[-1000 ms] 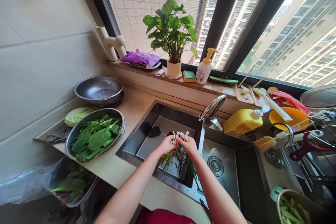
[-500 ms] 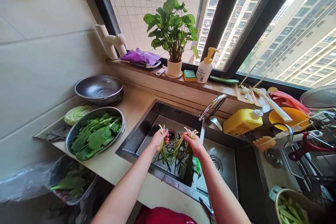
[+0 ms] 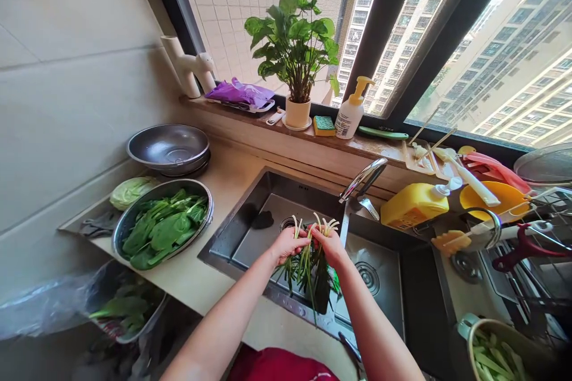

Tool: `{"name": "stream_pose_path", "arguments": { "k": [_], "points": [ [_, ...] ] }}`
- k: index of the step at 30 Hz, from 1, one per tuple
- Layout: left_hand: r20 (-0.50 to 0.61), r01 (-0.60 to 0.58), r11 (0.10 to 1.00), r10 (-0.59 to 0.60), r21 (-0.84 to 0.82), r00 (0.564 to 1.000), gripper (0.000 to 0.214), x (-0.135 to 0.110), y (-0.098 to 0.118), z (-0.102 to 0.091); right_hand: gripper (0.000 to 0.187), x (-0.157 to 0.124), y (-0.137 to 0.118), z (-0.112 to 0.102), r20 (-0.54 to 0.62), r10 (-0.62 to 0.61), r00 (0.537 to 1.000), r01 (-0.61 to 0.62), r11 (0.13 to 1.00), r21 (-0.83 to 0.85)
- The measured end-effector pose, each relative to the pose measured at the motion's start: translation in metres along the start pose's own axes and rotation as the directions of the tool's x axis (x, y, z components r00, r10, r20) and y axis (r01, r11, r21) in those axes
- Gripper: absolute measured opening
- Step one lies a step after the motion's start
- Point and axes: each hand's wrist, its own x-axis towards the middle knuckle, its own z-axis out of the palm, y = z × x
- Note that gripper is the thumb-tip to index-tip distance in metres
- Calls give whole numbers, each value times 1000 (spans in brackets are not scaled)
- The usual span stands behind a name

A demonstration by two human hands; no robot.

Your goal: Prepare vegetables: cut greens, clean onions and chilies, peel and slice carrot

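Over the left basin of the sink (image 3: 243,250), my two hands are close together. My left hand (image 3: 288,245) is closed round a few spring onions, their pale ends sticking up past the fingers. Gripped in my right hand (image 3: 329,245) is a larger bunch of spring onions (image 3: 308,268), white ends on top and green leaves hanging into the basin. The fingertips of both hands meet or nearly meet at the stalks. Behind the leaves, part of a bright green thing (image 3: 335,281) shows by the basin divider. A dark patch at the basin's back left is unclear.
A bowl of leafy greens (image 3: 163,229), a cabbage (image 3: 133,192) and stacked pans (image 3: 170,149) stand on the left. The faucet (image 3: 364,178) rises behind the sink, with a yellow jug (image 3: 413,205) beside it. A pot of cut vegetables (image 3: 496,351) is at lower right.
My left hand has moved right, up to my right hand, bringing its spring onions against the other bunch. My right hand has stayed nearly in place.
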Motion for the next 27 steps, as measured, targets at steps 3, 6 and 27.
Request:
{"name": "stream_pose_path", "arguments": {
  "k": [3, 6, 27],
  "points": [
    [-1, -7, 1000, 7, 6, 1000, 39, -1, 1, -2, 32, 0, 1, 2, -2, -26, 1000, 26, 997, -77],
    [21, -24, 998, 23, 57, 1000, 37, -3, 4, -8, 29, 2, 2, -2, -60, -10, 998, 1, 990, -142],
    [-48, -114, 991, 111, -68, 993, 39, -14, 14, -2, 36, -22, -16, 7, 150, 26, 988, -3, 989, -147]
  ]
}}
